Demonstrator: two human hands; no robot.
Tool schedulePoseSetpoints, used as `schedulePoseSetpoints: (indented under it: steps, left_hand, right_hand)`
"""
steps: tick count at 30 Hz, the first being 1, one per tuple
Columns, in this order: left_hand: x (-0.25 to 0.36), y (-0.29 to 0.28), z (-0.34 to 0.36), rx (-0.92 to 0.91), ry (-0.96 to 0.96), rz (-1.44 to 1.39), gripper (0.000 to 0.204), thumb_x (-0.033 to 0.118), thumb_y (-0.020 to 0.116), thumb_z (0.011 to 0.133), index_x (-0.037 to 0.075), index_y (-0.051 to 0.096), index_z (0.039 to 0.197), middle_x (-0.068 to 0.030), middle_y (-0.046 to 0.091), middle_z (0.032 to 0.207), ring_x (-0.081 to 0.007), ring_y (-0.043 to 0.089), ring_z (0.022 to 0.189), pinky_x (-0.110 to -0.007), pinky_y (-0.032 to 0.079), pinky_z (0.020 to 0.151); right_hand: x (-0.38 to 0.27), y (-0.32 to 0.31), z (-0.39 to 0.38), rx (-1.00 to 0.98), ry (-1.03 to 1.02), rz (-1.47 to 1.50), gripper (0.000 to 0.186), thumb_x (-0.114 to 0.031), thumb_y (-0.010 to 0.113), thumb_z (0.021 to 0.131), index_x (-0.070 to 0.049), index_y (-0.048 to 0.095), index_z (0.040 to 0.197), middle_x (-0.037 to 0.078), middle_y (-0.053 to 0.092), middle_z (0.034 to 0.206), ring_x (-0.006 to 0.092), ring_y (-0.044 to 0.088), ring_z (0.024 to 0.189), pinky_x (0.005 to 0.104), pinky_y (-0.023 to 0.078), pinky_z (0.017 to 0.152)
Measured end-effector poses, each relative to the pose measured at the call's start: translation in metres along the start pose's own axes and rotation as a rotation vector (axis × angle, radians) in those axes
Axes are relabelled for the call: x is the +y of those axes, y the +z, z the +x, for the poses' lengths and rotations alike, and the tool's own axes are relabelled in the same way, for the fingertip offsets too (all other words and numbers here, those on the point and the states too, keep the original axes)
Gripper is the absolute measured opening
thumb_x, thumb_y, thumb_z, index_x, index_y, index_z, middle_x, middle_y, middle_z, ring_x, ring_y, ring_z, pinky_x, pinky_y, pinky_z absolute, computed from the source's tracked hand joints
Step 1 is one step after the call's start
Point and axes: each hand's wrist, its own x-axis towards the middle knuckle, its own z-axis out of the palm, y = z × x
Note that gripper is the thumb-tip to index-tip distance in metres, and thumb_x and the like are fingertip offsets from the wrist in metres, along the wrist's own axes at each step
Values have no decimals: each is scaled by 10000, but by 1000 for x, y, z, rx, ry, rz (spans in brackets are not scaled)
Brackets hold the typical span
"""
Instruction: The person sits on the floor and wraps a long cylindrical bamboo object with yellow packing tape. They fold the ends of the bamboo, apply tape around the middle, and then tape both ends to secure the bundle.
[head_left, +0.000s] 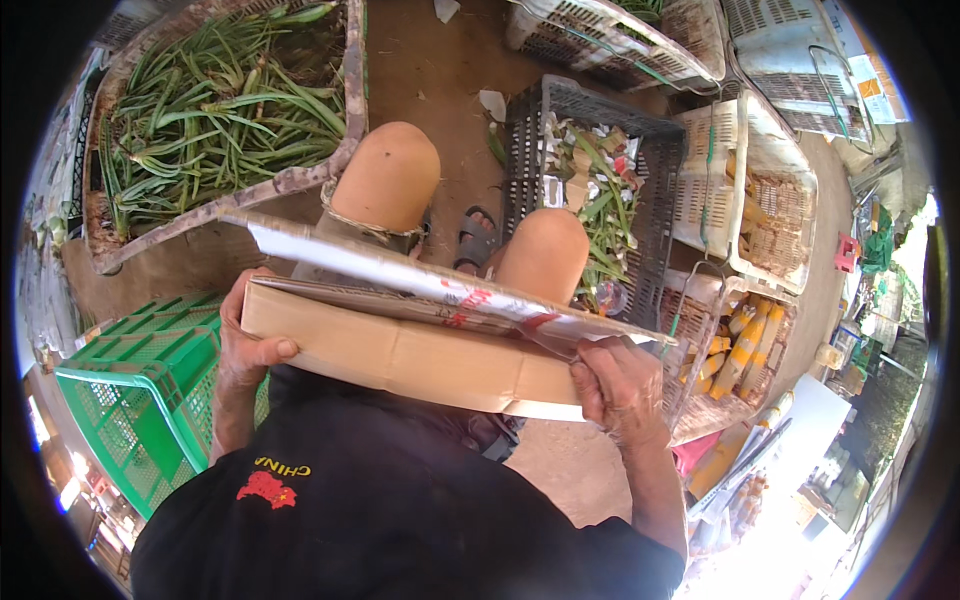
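A long cardboard box (pixel 400 350) lies across my lap, tilted, with its plain brown side toward me. Its far flap is raised and shows a white face with red print. My left hand (pixel 248 335) grips the box's left end, thumb on the brown side and fingers behind it. At the right end my right hand (pixel 620 385) is closed on the box's edge, fingers curled over it. The inside of the box is mostly hidden from me.
A dirty crate (pixel 355 80) of long green leaves stands at the far left. Beyond my right knee a black crate (pixel 655 190) holds leaves and scraps. A green crate (pixel 150 380) sits by my left arm. Stained white crates (pixel 785 210) line the right, one with yellow-wrapped bundles (pixel 750 345).
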Motion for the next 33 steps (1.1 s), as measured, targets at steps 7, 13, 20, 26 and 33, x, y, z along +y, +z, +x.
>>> schedulePoseSetpoints:
  steps: [7, 13, 20, 26, 33]
  left_hand:
    - [-4, 6, 3, 20, -8, -37, 869, 302, 1005, 568, 23, 600, 1285, -55, 698, 1118, -169, 670, 1050, -339, 551, 954]
    - [-2, 4, 13, -42, -27, -55, 874, 319, 1007, 575, 21, 601, 1290, -64, 707, 1150, -179, 676, 1075, -352, 551, 969]
    - [8, 9, 15, -56, -17, -38, 876, 339, 1008, 589, 21, 609, 1300, -70, 717, 1175, -177, 677, 1090, -353, 544, 982]
    - [3, 2, 18, -65, 9, -29, 899, 338, 1012, 596, 5, 611, 1329, -76, 717, 1212, -179, 677, 1120, -355, 539, 1007]
    - [4, 1, 20, -69, 10, -41, 903, 336, 1005, 604, 4, 609, 1345, -77, 715, 1226, -183, 673, 1137, -360, 534, 1021]
  right_hand:
    - [37, -22, -58, 63, 61, -11, 145, -79, 730, 862, -1, 695, 980, 167, 687, 853, 386, 663, 746, 453, 507, 662]
    - [28, -30, -60, 63, 86, -22, 166, -127, 723, 899, 8, 697, 992, 165, 685, 849, 379, 664, 737, 451, 505, 656]
    - [21, -28, -32, 105, 65, -9, 210, -26, 734, 797, -33, 735, 1007, 128, 689, 824, 323, 676, 718, 427, 531, 636]
    - [30, -24, -22, 45, 31, -7, 231, -40, 761, 769, -69, 726, 996, 93, 673, 820, 297, 672, 734, 419, 541, 631]
    - [32, -11, -11, 79, 46, 40, 150, -75, 767, 812, -100, 697, 943, 86, 660, 819, 296, 662, 736, 423, 537, 625]
